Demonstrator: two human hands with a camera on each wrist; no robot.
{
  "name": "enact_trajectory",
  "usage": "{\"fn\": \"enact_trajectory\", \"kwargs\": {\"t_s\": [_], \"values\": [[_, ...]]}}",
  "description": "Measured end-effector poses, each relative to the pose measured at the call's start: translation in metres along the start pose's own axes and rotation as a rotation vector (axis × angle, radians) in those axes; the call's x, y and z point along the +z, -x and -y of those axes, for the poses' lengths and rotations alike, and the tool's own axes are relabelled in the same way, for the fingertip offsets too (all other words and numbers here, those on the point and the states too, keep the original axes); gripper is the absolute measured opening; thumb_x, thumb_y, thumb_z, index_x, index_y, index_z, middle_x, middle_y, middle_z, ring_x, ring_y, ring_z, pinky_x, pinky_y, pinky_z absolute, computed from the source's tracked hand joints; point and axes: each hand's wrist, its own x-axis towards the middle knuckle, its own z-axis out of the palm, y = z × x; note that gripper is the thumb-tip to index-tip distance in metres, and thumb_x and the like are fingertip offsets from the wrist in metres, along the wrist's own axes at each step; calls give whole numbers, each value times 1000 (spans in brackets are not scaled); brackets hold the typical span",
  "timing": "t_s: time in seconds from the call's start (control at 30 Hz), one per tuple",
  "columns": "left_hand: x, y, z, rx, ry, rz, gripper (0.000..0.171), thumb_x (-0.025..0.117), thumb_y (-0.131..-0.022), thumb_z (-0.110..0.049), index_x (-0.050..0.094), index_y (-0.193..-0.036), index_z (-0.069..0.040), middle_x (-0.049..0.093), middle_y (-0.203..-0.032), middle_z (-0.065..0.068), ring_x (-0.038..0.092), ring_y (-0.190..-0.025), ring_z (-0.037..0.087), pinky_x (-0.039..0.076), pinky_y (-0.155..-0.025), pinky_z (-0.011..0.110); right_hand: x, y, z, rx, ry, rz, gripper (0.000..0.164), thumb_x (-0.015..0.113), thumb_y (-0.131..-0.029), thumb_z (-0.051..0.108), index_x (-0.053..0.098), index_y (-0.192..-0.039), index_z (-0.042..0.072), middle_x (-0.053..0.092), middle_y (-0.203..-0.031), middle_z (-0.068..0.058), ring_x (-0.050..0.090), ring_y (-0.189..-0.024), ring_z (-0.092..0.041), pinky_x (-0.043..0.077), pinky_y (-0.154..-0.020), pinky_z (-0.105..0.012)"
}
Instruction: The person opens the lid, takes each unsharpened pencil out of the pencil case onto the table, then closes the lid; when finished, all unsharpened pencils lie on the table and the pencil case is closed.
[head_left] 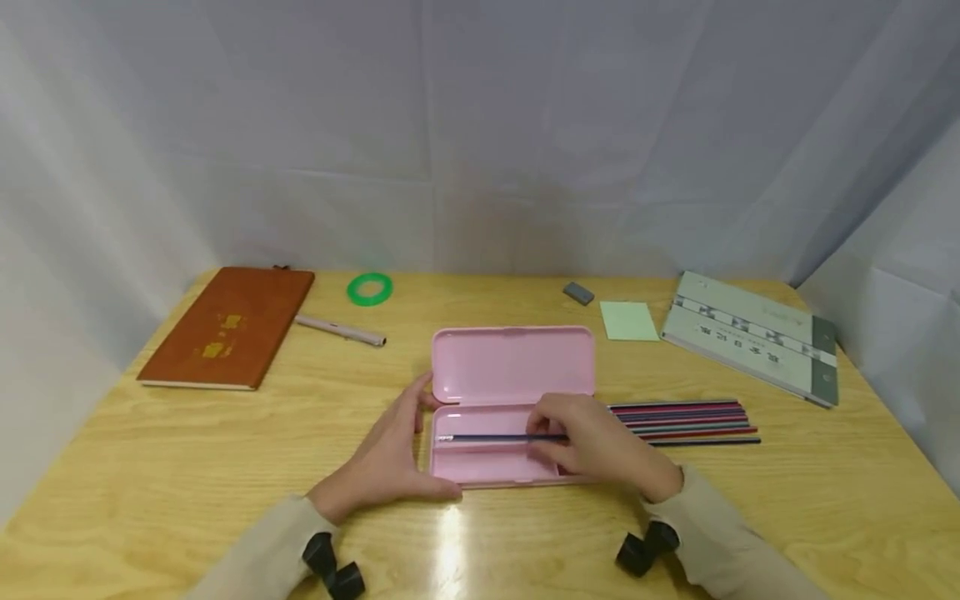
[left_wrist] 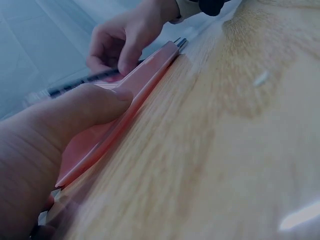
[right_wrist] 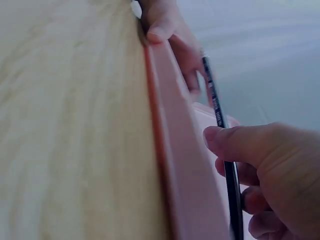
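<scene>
A pink pencil case lies open on the table, its lid tipped back. My left hand holds the left end of the case, thumb along the front edge and fingers near the back corner. Between thumb and fingers, my right hand pinches a dark pencil over the case's tray. In the right wrist view the pencil shows small lettering along its black side. To the right of the case lies a row of several coloured pencils, partly hidden behind the right hand.
A brown notebook and a pale pen lie at the left, with a green tape ring nearby. Behind the case are a grey eraser and green sticky notes. At the right lies a grey-green book.
</scene>
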Motion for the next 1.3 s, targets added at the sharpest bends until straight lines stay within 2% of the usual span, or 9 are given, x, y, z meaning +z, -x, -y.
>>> {"fn": "enact_trajectory", "kwargs": {"t_s": [0.13,0.27,0.4,0.5,0.67,0.8,0.97,1.13,1.3], "values": [[0,1,-1,0,-12,10,139,91,-43,-52,17,-153,-12,53,-120,-3,43,-89,11,40,-74,25,-15,12,2,-48,-71,-164,18,76,-81,7,67,-95,12,62,-79,6,41,-58,1,38,-50,-17],[-2,3,-1,-13,-9,15,139,91,-43,-53,16,-153,-12,51,-121,-3,44,-90,11,41,-76,26,-33,36,-6,-60,-90,-333,26,78,-75,-1,68,-92,17,60,-75,7,39,-54,1,33,-47,-14],[-2,2,0,-9,-8,25,140,91,-44,-54,15,-153,-12,52,-121,-3,43,-90,11,41,-76,26,-45,76,-25,-12,33,-453,34,79,-69,-9,71,-90,17,61,-81,7,40,-57,2,33,-51,-12],[-1,1,0,-7,-1,23,140,91,-43,-54,14,-153,-13,52,-120,-3,43,-89,11,40,-74,26,-49,109,-40,40,142,-499,37,79,-63,-13,72,-88,13,60,-79,7,39,-57,4,33,-52,-11],[-1,-1,0,9,6,19,141,91,-44,-54,13,-154,-12,53,-119,-3,44,-89,12,40,-74,26,-52,152,-54,139,235,-448,41,81,-59,-12,72,-86,17,54,-72,14,36,-56,6,30,-50,-10],[-3,-2,0,19,6,13,142,92,-43,-54,13,-153,-11,53,-118,-2,44,-89,12,41,-75,27,-51,164,-58,175,229,-360,38,81,-63,-7,73,-86,22,54,-74,18,36,-57,7,30,-51,-10],[-3,-2,1,19,-1,15,142,92,-44,-54,13,-153,-11,53,-117,-2,44,-88,12,40,-74,26,-47,159,-62,166,222,-335,39,79,-64,-10,72,-86,22,53,-77,16,35,-59,7,30,-52,-10],[-1,-1,1,21,2,4,141,92,-44,-52,13,-153,-11,54,-116,-3,43,-87,11,40,-74,26,-45,145,-65,131,243,-337,39,78,-64,-12,68,-86,19,51,-77,13,35,-60,6,30,-53,-11],[0,-1,1,18,-9,2,140,92,-44,-52,14,-153,-10,54,-117,-2,43,-87,11,40,-74,26,-48,127,-64,92,211,-292,39,79,-64,-10,64,-85,19,53,-79,11,37,-58,6,34,-50,-15]]}}
